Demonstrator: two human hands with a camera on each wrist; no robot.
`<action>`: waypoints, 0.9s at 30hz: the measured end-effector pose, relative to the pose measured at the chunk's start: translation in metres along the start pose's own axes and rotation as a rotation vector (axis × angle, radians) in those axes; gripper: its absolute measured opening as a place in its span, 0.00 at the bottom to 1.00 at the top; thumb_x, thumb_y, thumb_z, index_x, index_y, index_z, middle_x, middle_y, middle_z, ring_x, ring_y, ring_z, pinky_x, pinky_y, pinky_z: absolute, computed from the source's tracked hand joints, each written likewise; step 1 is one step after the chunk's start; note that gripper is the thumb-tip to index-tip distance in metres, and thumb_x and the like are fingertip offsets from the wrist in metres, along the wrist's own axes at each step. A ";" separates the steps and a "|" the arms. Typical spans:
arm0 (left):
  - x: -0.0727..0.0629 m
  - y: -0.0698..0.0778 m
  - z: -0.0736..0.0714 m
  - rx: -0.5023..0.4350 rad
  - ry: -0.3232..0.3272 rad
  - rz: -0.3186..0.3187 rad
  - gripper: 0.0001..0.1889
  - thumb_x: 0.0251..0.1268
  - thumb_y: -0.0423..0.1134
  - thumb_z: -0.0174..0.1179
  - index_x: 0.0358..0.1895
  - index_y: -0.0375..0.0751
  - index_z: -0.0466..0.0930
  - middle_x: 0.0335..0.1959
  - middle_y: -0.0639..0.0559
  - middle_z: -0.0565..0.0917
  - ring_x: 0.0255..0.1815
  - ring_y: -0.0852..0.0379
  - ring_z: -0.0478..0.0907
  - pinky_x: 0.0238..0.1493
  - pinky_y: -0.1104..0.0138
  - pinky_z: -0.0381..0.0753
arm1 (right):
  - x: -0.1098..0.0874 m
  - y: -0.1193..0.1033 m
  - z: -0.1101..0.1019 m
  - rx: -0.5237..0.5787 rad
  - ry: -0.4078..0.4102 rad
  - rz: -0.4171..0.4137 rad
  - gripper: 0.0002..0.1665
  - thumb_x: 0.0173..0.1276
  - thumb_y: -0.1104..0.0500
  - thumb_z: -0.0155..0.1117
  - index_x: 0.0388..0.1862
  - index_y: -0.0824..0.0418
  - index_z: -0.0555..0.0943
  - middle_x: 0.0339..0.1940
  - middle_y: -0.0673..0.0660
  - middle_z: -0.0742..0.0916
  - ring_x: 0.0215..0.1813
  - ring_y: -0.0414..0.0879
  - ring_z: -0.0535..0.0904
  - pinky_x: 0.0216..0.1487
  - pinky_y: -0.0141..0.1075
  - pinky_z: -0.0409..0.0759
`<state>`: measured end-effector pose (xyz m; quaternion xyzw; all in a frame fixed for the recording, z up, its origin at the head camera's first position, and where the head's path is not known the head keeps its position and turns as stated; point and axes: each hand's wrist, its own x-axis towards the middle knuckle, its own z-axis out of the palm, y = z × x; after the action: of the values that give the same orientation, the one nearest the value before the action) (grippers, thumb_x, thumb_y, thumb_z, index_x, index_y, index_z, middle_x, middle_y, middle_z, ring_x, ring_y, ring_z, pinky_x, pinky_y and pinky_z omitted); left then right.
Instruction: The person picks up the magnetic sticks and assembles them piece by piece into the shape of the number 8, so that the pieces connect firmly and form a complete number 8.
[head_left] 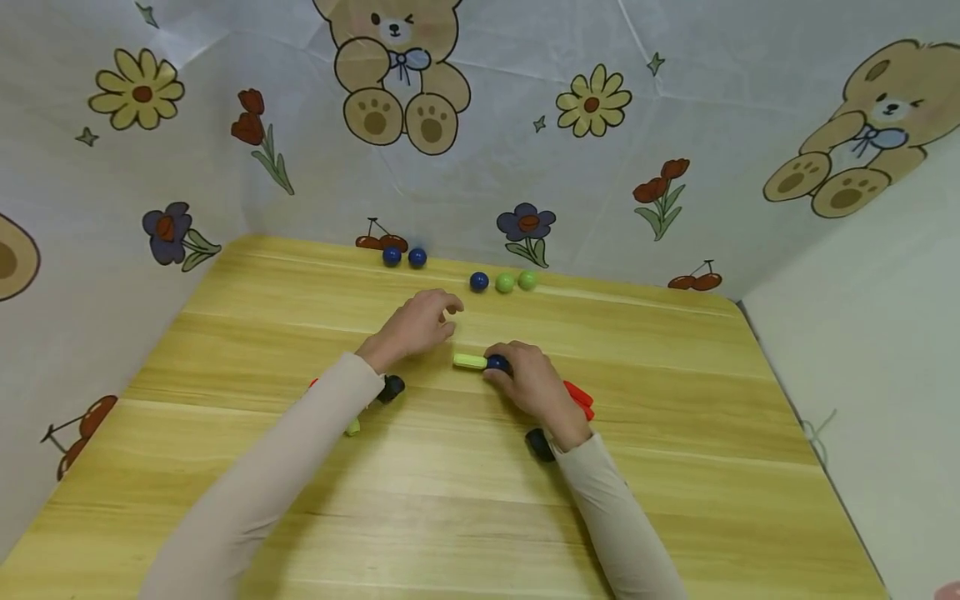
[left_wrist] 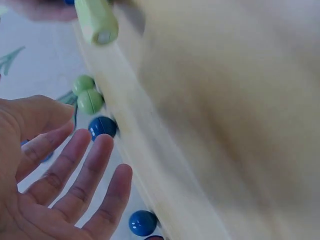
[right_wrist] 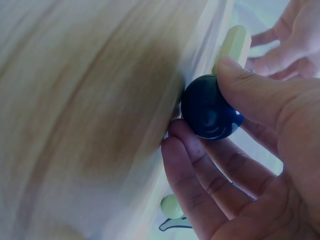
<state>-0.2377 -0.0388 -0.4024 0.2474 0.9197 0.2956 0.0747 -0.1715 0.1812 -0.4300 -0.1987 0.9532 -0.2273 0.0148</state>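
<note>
In the head view my right hand [head_left: 532, 379] pinches a dark blue ball [head_left: 498, 362] between thumb and fingers. A light green rod [head_left: 469, 361] extends left from that ball, touching it. In the right wrist view the thumb lies along the top of the ball [right_wrist: 210, 107], near where the rod [right_wrist: 235, 45] meets it. My left hand [head_left: 420, 321] hovers over the table, left of the rod, its fingers loosely bent and holding nothing. The left wrist view shows the left hand's [left_wrist: 65, 175] fingers spread apart, with the rod's end [left_wrist: 103, 36] above it.
Along the table's [head_left: 450, 508] back edge sit blue balls [head_left: 478, 282] and green balls [head_left: 505, 282]. Red rods [head_left: 579, 398] and a black piece [head_left: 538, 445] lie by the right forearm. Another black piece [head_left: 392, 388] and a light green piece [head_left: 352, 427] are partly under the left sleeve.
</note>
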 end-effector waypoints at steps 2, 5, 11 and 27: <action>0.011 -0.003 -0.003 -0.029 0.001 -0.020 0.19 0.72 0.34 0.57 0.63 0.36 0.78 0.59 0.42 0.80 0.52 0.47 0.81 0.52 0.56 0.81 | 0.000 0.000 0.000 0.001 0.000 0.001 0.17 0.69 0.52 0.69 0.53 0.58 0.84 0.47 0.57 0.88 0.52 0.51 0.84 0.56 0.46 0.81; 0.027 -0.006 -0.006 -0.074 0.006 -0.044 0.19 0.72 0.35 0.58 0.64 0.35 0.77 0.62 0.40 0.78 0.53 0.46 0.81 0.54 0.55 0.80 | 0.000 0.001 0.000 -0.001 0.002 0.002 0.17 0.69 0.52 0.69 0.53 0.58 0.84 0.47 0.57 0.88 0.51 0.50 0.85 0.55 0.46 0.81; 0.053 -0.011 -0.009 -0.095 0.038 -0.046 0.22 0.72 0.32 0.56 0.67 0.35 0.73 0.67 0.38 0.73 0.58 0.43 0.77 0.61 0.53 0.75 | 0.002 0.002 0.000 0.013 -0.006 0.005 0.17 0.69 0.52 0.68 0.54 0.57 0.84 0.48 0.57 0.88 0.52 0.50 0.84 0.56 0.45 0.81; 0.094 -0.008 0.012 -0.003 -0.077 -0.046 0.22 0.77 0.33 0.52 0.71 0.41 0.71 0.74 0.42 0.68 0.77 0.44 0.61 0.75 0.54 0.61 | 0.001 0.003 -0.002 0.020 0.003 -0.011 0.17 0.68 0.52 0.70 0.52 0.58 0.84 0.46 0.56 0.88 0.49 0.49 0.84 0.53 0.44 0.82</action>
<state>-0.3190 0.0083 -0.4161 0.2373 0.9212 0.2855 0.1169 -0.1739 0.1840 -0.4297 -0.2034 0.9498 -0.2372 0.0139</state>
